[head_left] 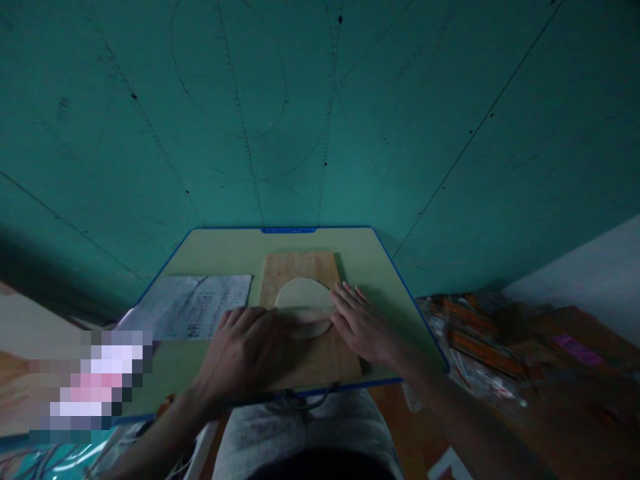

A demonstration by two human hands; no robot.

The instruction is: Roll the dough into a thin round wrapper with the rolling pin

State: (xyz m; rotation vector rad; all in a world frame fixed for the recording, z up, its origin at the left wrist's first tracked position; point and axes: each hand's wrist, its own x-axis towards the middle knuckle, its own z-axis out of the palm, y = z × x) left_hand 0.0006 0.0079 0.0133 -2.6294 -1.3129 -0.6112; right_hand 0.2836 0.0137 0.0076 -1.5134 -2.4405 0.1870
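Note:
A pale wooden rolling pin [306, 316] lies crosswise over a round, flat sheet of dough [303, 291]. Under the dough is a wooden cutting board [300, 262]. My left hand [243, 350] is closed over the pin's left end, its fingers bent and partly in shadow. At the other end, my right hand [361, 325] holds the pin between thumb and fingers, with the fingers fairly straight and reaching past the board's right edge. Both pin ends are hidden by my hands.
The board rests on a small blue-edged table [390, 303] against a green wall [300, 133]. A printed sheet of paper [200, 307] lies left of the board. On the floor at right are plastic-wrapped packages [475, 333] and a cardboard box [590, 333].

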